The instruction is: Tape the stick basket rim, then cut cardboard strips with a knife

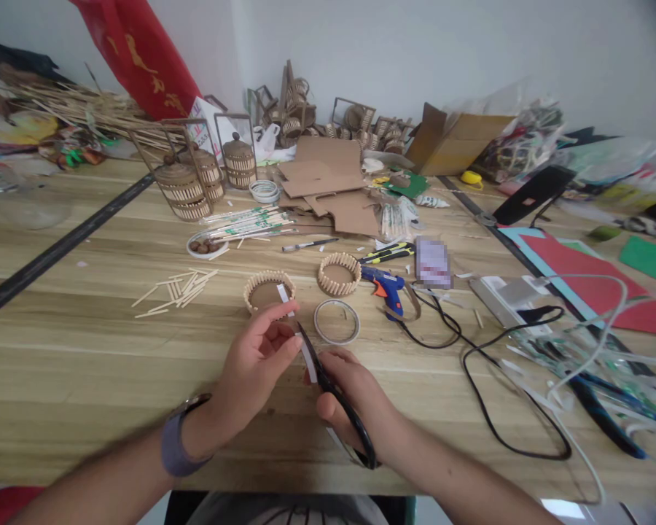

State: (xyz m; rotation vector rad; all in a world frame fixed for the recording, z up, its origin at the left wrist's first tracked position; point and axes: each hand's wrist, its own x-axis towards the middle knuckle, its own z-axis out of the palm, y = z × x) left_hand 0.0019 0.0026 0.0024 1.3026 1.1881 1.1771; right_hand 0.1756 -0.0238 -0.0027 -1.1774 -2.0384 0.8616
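Observation:
My left hand, a watch on its wrist, pinches a narrow white strip between thumb and forefinger. Black-handled scissors are gripped in my right hand, their blades lying along the strip near my left fingertips. Whether the blades are cutting it cannot be made out. Just beyond my left hand sits a round tray with a cardboard base and a wall of short wooden sticks. A similar stick-walled ring lies farther off to the right. Between that ring and my right hand is a tape roll.
Loose short sticks lie to the left, near a small bowl of brown balls. A blue glue gun and its black cord occupy the right side. Cardboard sheets and finished lantern-like baskets stand farther back.

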